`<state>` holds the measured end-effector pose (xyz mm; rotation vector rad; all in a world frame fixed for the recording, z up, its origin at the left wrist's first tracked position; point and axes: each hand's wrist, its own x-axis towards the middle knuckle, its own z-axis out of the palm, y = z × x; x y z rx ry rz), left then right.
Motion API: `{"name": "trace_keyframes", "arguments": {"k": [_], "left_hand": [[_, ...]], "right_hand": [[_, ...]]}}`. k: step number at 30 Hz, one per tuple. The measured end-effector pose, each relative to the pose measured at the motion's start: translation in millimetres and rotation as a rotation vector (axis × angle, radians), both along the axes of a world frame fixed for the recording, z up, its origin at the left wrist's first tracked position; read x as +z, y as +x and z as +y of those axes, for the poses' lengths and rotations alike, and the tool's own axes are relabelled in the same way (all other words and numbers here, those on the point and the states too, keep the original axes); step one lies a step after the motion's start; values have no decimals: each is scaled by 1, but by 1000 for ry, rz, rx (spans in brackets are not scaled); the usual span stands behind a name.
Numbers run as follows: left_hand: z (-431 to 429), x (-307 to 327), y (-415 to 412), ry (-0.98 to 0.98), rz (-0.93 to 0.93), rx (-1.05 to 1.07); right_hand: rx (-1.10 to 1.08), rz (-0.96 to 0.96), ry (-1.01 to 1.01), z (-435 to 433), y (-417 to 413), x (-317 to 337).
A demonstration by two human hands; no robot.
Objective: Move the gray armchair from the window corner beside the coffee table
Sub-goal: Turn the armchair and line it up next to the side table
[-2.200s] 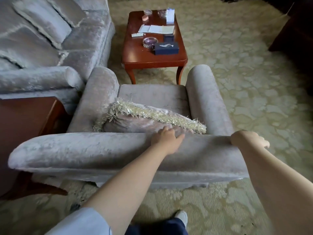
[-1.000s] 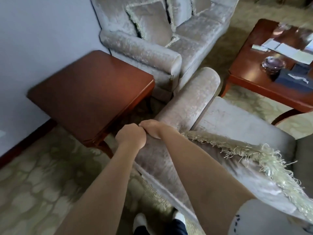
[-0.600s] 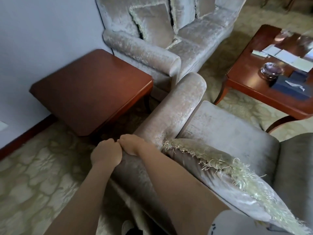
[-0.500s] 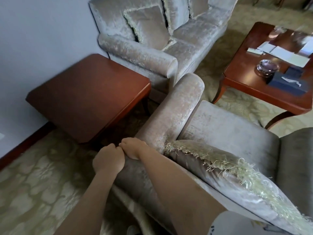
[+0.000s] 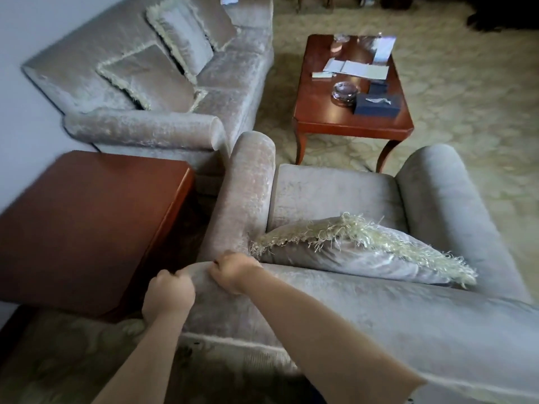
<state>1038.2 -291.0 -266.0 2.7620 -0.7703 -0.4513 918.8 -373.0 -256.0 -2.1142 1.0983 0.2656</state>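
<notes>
The big gray velvet armchair point(image 5: 335, 193) stands on the patterned carpet point(image 5: 466, 91), facing the red-brown wooden coffee desk point(image 5: 323, 115) just ahead. It looks heavy and soft, so the cloth may slip. Both grips are closed on the top left corner of its back: the left hand point(image 5: 168, 293) outside, the right hand point(image 5: 233, 271) on top. The firm frame there is a good hold. A fringed gray pillow point(image 5: 364, 249) lies loose on the seat. A square wooden side desk point(image 5: 84, 220) sits close on the left.
</notes>
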Motion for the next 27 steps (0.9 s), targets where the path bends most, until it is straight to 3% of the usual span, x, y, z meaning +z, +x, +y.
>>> {"name": "trace_keyframes", "arguments": {"k": [7,11,15,20,24,27], "left_hand": [[0,12,-9,5,-60,34],[-9,26,-39,140,-120,71],[-29,27,-159,267,-122,-217],[-31,17,-340,174,-151,-582],[-18,12,-371,-138,-255,-528],[-27,10,-374,-164,-271,-527]], "right_hand": [[-55,45,-124,18,-93,13],[-53,29,-197,23,-168,15],[-40,51,-220,23,-261,13],[-92,107,-221,20,-373,6],[-231,143,-197,19,-448,-3],[-367,152,-205,14,-477,-5]]}}
